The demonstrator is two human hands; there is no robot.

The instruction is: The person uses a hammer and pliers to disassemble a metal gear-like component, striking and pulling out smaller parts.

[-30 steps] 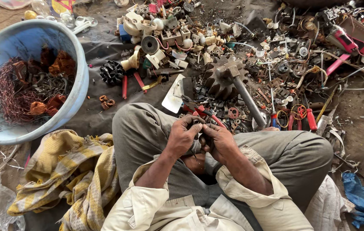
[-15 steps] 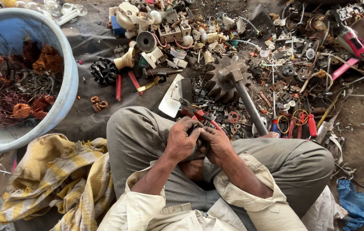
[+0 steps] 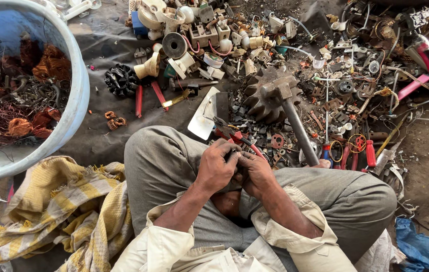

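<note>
Both hands meet above the person's crossed legs: left hand (image 3: 218,168) and right hand (image 3: 255,174) close together around a small dark piece (image 3: 235,157), mostly hidden, near red-handled pliers (image 3: 234,135)

A dull, rusted metal gear (image 3: 265,98) is seen with a matt grey steel-looking hammer (image 3: 295,121) laid on it. Left of the gear, coppery wire coils (image 3: 3,100) are held in a smooth, faintly glossy blue plastic tub (image 3: 76,100), and below the tub a soft woven yellow-and-white cloth (image 3: 63,211) is crumpled. Just below the gear, pliers (image 3: 237,138) with red plastic-coated handles are seen.
</note>
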